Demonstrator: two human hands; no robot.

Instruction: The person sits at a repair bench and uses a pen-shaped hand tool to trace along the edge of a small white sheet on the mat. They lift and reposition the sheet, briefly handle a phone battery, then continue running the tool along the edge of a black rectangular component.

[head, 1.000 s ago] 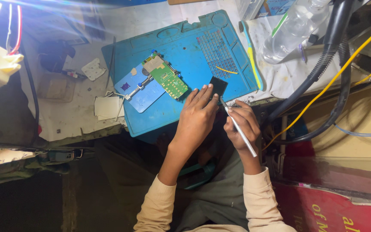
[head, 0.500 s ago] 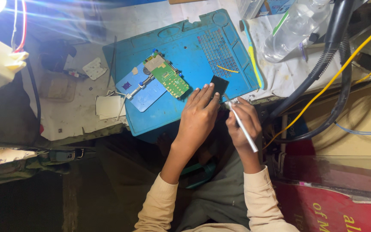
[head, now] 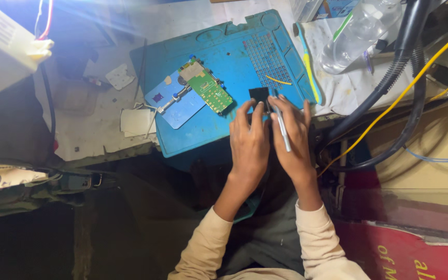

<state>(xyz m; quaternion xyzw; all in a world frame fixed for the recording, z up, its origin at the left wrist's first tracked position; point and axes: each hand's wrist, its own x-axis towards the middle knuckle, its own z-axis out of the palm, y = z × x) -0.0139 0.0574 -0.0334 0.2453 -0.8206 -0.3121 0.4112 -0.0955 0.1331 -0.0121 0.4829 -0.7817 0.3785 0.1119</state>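
Board [head: 211, 91]: clamped on a holder, centre of the frame, left of both hands, long axis running upper left to lower right.
Left hand [head: 249, 141]: fingers spread loosely, tips laid at the chip's lower edge, nothing gripped.
Chip [head: 259, 96]: small black square on the blue mat [head: 224, 46], just above the fingertips, between both hands.
Right hand [head: 292, 139]: closed on tweezers [head: 281, 127], tip aimed up at the chip; this hand is judged nearer.

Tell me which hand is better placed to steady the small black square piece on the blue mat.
Left hand, I think: its fingers already rest at the black square piece, while the right hand holds a slim metal tool.
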